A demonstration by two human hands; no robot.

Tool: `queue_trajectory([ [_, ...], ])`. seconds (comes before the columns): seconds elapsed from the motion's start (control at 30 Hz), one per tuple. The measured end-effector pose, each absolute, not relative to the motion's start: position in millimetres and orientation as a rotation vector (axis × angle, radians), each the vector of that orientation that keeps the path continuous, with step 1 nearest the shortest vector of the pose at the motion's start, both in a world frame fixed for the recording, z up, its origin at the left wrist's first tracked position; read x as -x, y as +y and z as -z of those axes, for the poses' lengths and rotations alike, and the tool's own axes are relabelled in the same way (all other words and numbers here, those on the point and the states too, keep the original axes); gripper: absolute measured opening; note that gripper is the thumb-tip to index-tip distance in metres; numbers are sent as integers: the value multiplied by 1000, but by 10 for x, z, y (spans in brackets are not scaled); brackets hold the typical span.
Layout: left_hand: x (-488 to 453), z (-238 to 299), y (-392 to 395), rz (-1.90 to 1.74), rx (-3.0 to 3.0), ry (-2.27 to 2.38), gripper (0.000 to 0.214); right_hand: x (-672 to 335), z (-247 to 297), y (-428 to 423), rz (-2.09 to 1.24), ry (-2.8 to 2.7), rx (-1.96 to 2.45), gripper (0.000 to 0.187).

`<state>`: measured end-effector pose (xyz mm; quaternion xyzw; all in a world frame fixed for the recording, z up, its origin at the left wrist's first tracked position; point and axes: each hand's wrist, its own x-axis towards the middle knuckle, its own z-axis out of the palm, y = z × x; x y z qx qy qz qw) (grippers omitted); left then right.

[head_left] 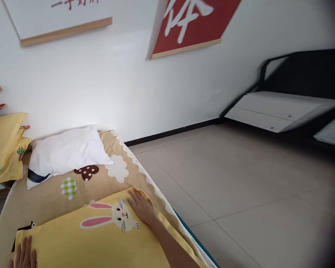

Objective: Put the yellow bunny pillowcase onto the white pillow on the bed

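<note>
A yellow pillowcase (pixel 67 238) with a rabbit face and pink ears lies spread flat over the near part of the bed. My right hand (pixel 141 206) rests palm down near its far right corner, fingers stretched out beside the rabbit's face. At the left edge, my left hand (pixel 25 255) also lies flat on the cloth, partly cut off by the bottom of the view. Beyond the pillowcase, a white pillow (pixel 67 150) with a dark label lies on the tan patterned bed sheet (pixel 95 190).
More yellow bedding (pixel 5 145) is piled at the far left. The bed stands against a white wall with hanging scrolls (pixel 190 26). Grey tiled floor (pixel 226 193) stretches to the right, and a black rack (pixel 304 74) holding white boxes (pixel 276 109) stands at the far right.
</note>
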<state>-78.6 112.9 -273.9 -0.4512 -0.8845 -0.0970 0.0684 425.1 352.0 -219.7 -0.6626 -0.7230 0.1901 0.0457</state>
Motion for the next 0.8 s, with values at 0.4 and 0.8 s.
queue_trajectory([
  [0.4, 717, 2626, 1195, 176, 1374, -2575, 61, -4226, 2380, 3769, -419, -2178, 2188, 58],
  [0.8, 802, 2265, 1279, 247, 1388, -2887, 63, -4237, 2276, 1335, -323, -2235, 1556, 59],
])
